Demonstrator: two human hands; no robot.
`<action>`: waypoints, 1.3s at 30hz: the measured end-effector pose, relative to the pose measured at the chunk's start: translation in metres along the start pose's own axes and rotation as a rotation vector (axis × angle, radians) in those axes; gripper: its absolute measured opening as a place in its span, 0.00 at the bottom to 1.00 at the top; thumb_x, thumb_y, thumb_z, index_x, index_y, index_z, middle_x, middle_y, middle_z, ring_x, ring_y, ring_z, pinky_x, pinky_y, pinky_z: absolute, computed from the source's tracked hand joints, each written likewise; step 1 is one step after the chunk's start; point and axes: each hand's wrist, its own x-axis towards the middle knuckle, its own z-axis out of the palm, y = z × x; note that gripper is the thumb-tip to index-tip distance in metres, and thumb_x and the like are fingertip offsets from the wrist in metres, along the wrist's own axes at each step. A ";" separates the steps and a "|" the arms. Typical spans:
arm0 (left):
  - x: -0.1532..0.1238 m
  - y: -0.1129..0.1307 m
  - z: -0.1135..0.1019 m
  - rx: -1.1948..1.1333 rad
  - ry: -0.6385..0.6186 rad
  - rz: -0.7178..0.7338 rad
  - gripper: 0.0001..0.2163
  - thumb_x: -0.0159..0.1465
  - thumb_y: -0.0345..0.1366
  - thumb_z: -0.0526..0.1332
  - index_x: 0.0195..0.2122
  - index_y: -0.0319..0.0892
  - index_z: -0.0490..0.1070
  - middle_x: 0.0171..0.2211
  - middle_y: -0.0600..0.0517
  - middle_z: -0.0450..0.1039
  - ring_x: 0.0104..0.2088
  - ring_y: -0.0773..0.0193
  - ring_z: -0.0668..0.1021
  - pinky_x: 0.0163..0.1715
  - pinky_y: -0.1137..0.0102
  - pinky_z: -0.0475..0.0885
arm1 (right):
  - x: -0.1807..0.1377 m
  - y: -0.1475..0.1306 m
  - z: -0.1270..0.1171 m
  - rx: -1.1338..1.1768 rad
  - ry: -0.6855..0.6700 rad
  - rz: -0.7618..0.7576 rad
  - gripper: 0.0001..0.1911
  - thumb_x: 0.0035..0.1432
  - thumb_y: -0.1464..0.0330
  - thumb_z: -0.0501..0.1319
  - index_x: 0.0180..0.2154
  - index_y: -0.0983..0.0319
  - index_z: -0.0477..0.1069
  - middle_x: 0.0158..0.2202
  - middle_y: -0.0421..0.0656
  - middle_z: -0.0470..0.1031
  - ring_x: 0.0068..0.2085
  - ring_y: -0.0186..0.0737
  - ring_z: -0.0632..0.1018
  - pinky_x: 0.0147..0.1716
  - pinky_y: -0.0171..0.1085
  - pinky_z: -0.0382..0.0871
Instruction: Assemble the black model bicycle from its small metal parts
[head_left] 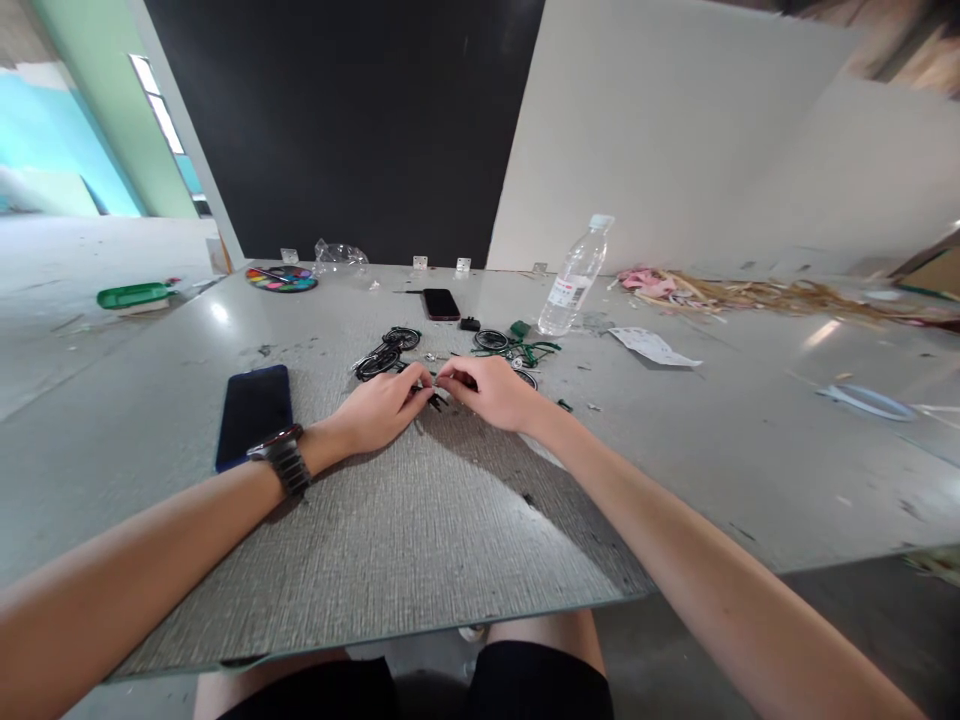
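Note:
Close together over the middle of the table, my left hand [384,408] and my right hand [493,392] pinch with thumb and fingertips. A small black part [437,402] sticks out below my left fingertips; its exact kind is too small to make out. Whatever my right fingertips grip is hidden by the fingers. Just beyond my left hand lies a black miniature bicycle [386,354]. Behind my right hand are green miniature bicycle pieces [534,351] with a black-rimmed wheel [491,341]. Another wheel [528,379] is partly covered by my right hand.
A blue-edged phone [253,415] lies beside my left wrist, and a second phone [441,304] farther back. A water bottle [576,278] stands right of centre, near a paper sheet [654,347]. A paint palette [282,278] and clear plastic packaging [341,258] lie far left.

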 end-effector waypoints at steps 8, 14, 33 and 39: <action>0.001 0.001 -0.001 -0.032 -0.002 -0.009 0.09 0.72 0.38 0.50 0.44 0.43 0.67 0.31 0.51 0.76 0.30 0.60 0.76 0.32 0.66 0.67 | 0.000 0.001 0.003 0.003 -0.007 0.003 0.14 0.69 0.61 0.53 0.38 0.60 0.73 0.27 0.40 0.73 0.27 0.35 0.68 0.29 0.38 0.56; 0.001 0.003 -0.002 -0.057 0.003 -0.022 0.09 0.72 0.39 0.50 0.44 0.43 0.67 0.31 0.51 0.75 0.31 0.59 0.77 0.33 0.65 0.68 | -0.001 -0.002 0.002 0.014 0.015 -0.022 0.10 0.67 0.62 0.56 0.40 0.60 0.72 0.30 0.41 0.75 0.29 0.36 0.71 0.31 0.38 0.60; 0.001 -0.002 -0.001 -0.219 0.103 -0.032 0.06 0.71 0.33 0.51 0.46 0.44 0.65 0.38 0.50 0.79 0.38 0.59 0.80 0.42 0.62 0.73 | -0.001 0.007 0.000 -0.018 0.164 0.048 0.10 0.68 0.65 0.53 0.45 0.60 0.69 0.36 0.45 0.76 0.34 0.39 0.74 0.35 0.39 0.62; -0.001 -0.001 0.000 -0.274 0.113 -0.054 0.12 0.71 0.35 0.54 0.54 0.44 0.58 0.41 0.48 0.82 0.42 0.58 0.82 0.44 0.62 0.73 | 0.000 0.003 0.004 0.008 0.165 0.081 0.13 0.69 0.62 0.51 0.48 0.61 0.68 0.38 0.48 0.78 0.36 0.41 0.76 0.34 0.39 0.64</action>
